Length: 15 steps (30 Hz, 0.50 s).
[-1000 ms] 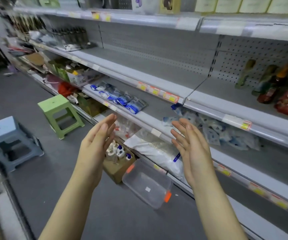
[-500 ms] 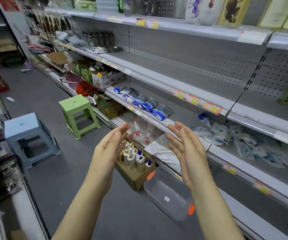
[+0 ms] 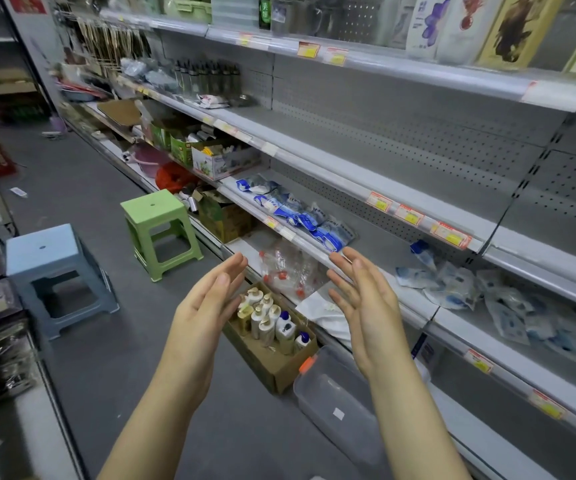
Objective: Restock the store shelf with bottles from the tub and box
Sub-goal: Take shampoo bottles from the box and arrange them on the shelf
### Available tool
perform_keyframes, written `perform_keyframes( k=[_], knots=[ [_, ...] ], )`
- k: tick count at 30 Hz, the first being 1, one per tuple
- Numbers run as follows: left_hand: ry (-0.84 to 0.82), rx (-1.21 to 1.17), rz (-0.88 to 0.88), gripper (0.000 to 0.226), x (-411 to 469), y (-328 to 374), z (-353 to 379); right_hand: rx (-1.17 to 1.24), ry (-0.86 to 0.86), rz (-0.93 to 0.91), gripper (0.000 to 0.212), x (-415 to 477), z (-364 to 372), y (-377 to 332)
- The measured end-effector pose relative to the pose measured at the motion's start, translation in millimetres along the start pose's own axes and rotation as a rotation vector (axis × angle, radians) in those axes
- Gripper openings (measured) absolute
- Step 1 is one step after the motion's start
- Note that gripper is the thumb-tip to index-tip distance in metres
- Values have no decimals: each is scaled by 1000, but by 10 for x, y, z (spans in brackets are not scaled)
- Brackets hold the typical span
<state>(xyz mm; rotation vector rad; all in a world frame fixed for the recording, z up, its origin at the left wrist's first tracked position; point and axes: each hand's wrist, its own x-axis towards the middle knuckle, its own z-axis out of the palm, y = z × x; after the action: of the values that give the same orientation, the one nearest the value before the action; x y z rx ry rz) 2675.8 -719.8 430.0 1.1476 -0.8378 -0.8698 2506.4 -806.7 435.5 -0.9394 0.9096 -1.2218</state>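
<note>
A brown cardboard box [image 3: 281,370] sits on the floor against the shelf base, holding several white pump bottles [image 3: 266,318] with gold or blue caps. Right of it lies a clear plastic tub [image 3: 340,407] with orange clips; nothing shows inside it. My left hand [image 3: 207,306] and my right hand [image 3: 362,303] are raised above the box, palms facing each other, fingers straight, holding nothing. The grey store shelf [image 3: 349,174] at chest height is bare along its middle stretch.
A green stool [image 3: 158,230] and a blue stool [image 3: 54,275] stand in the aisle on the left. Blue-and-white packets [image 3: 300,213] lie on the lower shelf, a bag of clear bottles [image 3: 286,268] below it. Another shelf edge runs along the left.
The view has swung left and slightly up along the aisle, so box and tub sit further right in frame. Both hands stay raised and empty, palms facing.
</note>
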Motion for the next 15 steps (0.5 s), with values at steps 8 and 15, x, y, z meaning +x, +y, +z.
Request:
perform_keyframes(
  k=[8, 15],
  knots=[
    [-10, 67, -79, 40, 719, -292, 138, 2, 29, 66, 23, 839, 11, 215],
    [-15, 129, -152, 31, 1436, -566, 318, -7, 40, 115, 28, 1714, -16, 311]
  ],
)
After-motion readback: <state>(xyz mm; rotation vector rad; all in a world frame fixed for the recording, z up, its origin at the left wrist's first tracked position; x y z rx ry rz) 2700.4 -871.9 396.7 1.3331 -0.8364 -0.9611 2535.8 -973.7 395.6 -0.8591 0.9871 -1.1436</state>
